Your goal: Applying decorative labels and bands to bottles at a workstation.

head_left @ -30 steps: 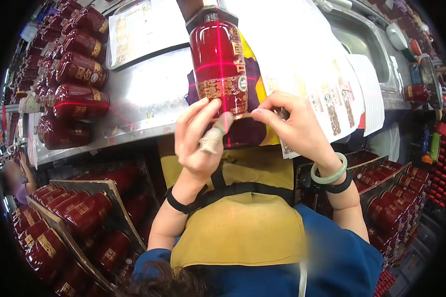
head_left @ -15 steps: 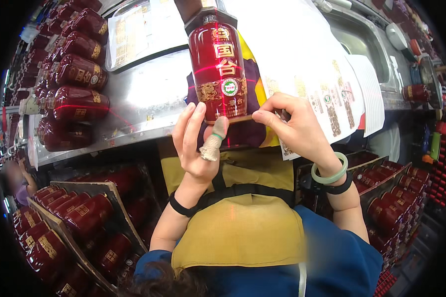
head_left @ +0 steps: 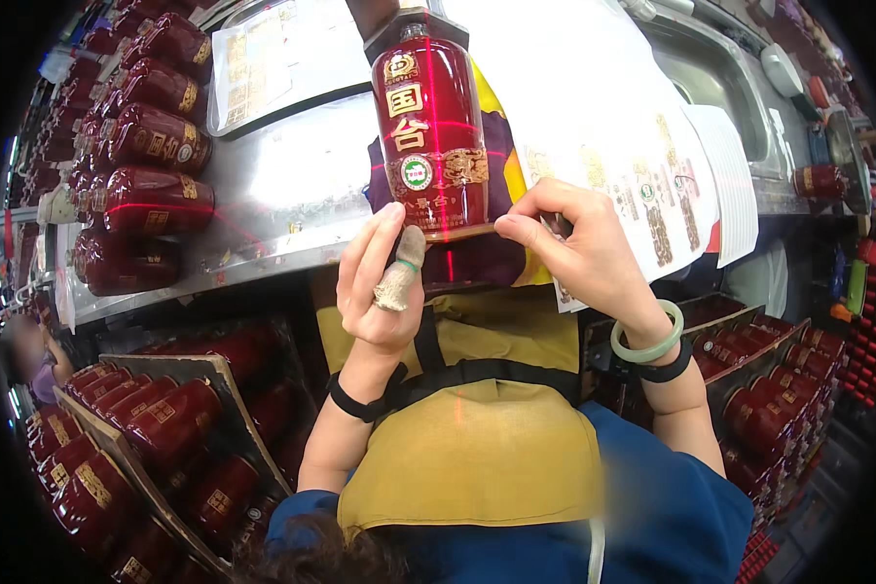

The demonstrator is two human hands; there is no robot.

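Observation:
A glossy dark-red bottle (head_left: 433,136) with gold print and a round green-white mark lies on its side, neck away from me, over a purple and yellow cloth (head_left: 496,165). Red laser lines cross the glass. My left hand (head_left: 382,277) has its fingertips and thumb at the bottle's lower left edge; a cloth finger cot (head_left: 399,277) with a green band covers the thumb. At the bottle's lower right, my right hand (head_left: 579,243) is closed in a pinch, its fingertips beside the base. What it holds, if anything, is hidden.
White sheets with gold decals (head_left: 652,204) spread at the right, before a steel sink (head_left: 701,73). A white tray (head_left: 292,68) lies at the back left. Red bottles (head_left: 156,136) crowd the left, and crates of bottles (head_left: 165,419), (head_left: 764,409) flank me below the bench.
The bottle has rolled about its length, so its gold print and round mark have shifted left. My left hand has moved slightly left; my right hand has hardly moved.

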